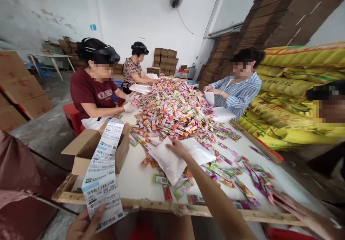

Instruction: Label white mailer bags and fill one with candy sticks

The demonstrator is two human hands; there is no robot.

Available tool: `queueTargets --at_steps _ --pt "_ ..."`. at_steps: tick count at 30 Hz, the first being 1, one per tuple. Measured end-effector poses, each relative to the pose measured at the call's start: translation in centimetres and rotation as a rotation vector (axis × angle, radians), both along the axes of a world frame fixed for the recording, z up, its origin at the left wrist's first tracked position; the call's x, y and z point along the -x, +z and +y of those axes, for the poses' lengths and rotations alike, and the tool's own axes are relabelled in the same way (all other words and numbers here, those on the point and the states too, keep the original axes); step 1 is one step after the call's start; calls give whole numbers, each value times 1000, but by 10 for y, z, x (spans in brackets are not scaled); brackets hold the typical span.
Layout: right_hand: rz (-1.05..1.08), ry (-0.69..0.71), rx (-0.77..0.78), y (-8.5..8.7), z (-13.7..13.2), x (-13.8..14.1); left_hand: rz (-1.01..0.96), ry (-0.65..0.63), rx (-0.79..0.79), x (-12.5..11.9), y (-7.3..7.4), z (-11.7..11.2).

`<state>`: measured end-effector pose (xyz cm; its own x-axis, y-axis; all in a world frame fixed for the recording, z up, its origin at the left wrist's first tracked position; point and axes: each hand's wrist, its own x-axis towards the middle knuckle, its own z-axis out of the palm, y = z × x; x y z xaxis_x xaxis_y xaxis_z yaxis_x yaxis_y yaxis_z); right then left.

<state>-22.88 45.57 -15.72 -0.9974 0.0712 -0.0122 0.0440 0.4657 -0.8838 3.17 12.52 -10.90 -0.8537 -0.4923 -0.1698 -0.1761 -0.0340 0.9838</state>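
My left hand (84, 224) is at the bottom edge, fingers closed on the lower end of a long strip of printed barcode labels (104, 171) that runs up over an open cardboard box (86, 148). My right hand (176, 148) reaches forward over the white table (134, 179) and rests on a white plastic mailer bag (172, 162), fingers curled at its top edge. The bag lies on scattered colourful candy packets (223, 177). A large heap of the same packets (175, 105) covers the table's middle.
Three other people sit around the table handling white bags: one in maroon (93, 89) at left, one at the far end (133, 69), one in stripes (238, 87) at right. Yellow sacks (291, 89) and flattened cartons (269, 21) are stacked at right.
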Motion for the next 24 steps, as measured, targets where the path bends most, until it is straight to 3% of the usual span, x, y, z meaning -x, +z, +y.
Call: queueTargets --at_steps 3,6,8,10,13,17,19,21,24 --pt "46 -161 87 2 17 -39 87 -13 -43 -1 8 8" --pt "-9 -312 141 -19 25 -101 130 -48 -126 0 18 17" --pt "-130 -269 135 -34 21 -148 159 -72 -165 0 25 22" --pt "-221 -103 103 -37 8 -189 183 -93 -165 0 31 28" --pt "-29 80 198 -4 -28 -227 202 -148 -51 -6 33 33" --pt "428 317 315 59 -88 -233 123 -326 131 -18 27 33" --pt "573 430 260 70 -111 -231 64 -340 -4 -22 27 31" --pt "675 526 170 68 -125 -236 -2 -295 -307 -23 33 31" --pt "749 639 67 63 -123 -252 -104 -205 -633 -16 43 37"
